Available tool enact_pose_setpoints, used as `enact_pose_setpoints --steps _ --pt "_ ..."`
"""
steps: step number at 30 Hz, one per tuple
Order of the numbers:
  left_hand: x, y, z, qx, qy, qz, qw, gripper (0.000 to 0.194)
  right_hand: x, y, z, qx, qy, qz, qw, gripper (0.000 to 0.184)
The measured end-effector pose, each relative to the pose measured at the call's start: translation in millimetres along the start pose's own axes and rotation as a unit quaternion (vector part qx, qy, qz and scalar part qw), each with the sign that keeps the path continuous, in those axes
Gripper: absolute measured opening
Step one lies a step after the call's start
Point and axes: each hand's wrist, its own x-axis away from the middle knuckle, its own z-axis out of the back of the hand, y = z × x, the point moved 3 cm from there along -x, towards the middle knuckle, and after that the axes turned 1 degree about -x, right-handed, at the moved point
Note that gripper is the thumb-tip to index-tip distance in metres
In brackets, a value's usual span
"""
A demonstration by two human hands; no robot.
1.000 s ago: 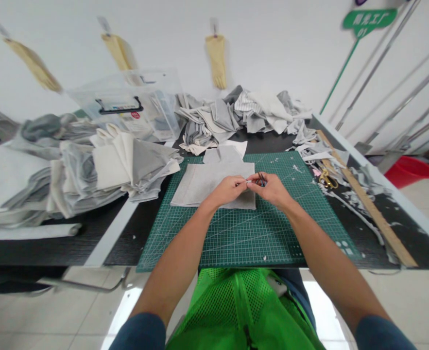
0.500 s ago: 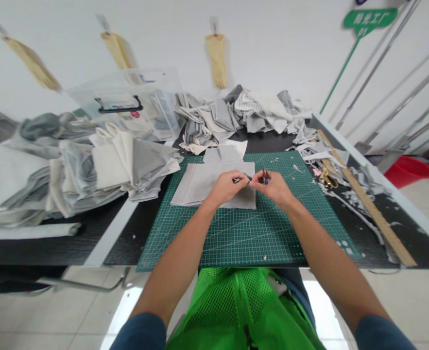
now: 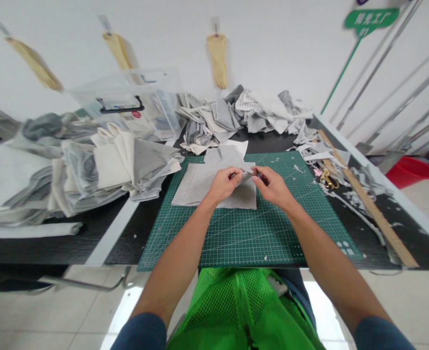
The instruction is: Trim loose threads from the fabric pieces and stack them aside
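Note:
A flat grey fabric piece [image 3: 199,182] lies on the green cutting mat [image 3: 243,228]. My left hand [image 3: 224,183] is closed in a pinch on the right edge of this fabric, lifting it slightly. My right hand [image 3: 273,185] is closed round a small dark tool [image 3: 261,176], which looks like thread snips. Its tip points at the spot that my left fingers pinch. The two hands almost touch above the upper middle of the mat.
Folded fabric stacks [image 3: 90,170] fill the left of the black table. A clear plastic box [image 3: 130,104] and a heap of grey scraps [image 3: 243,114] stand at the back. A wooden ruler [image 3: 370,204], gold scissors [image 3: 327,180] and offcuts lie right. A red basin [image 3: 409,170] sits on the floor.
Both hands have shifted a little up the mat. My left fingers have taken hold of the fabric edge, and my right hand has turned the tool's tip toward it.

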Motion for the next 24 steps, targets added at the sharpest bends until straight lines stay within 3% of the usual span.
enact_pose_setpoints --steps 5,10,13,24 --pt "-1.1 -5.2 -0.8 0.057 0.008 0.002 0.998 0.029 -1.1 -3.6 2.1 0.057 -0.003 0.051 0.997 0.039" --pt "0.8 -5.2 -2.1 0.064 0.003 0.012 0.998 0.033 1.9 2.5 -0.6 0.054 -0.002 0.008 0.999 0.045" --pt "1.0 -4.3 -2.5 0.058 -0.012 0.007 0.998 0.034 2.7 2.7 -1.8 0.044 -0.004 -0.014 0.999 0.037" --pt "2.8 -1.4 -3.3 0.049 -0.023 -0.01 0.998 0.035 -0.6 -3.6 -1.6 0.015 0.016 0.036 0.999 0.026"
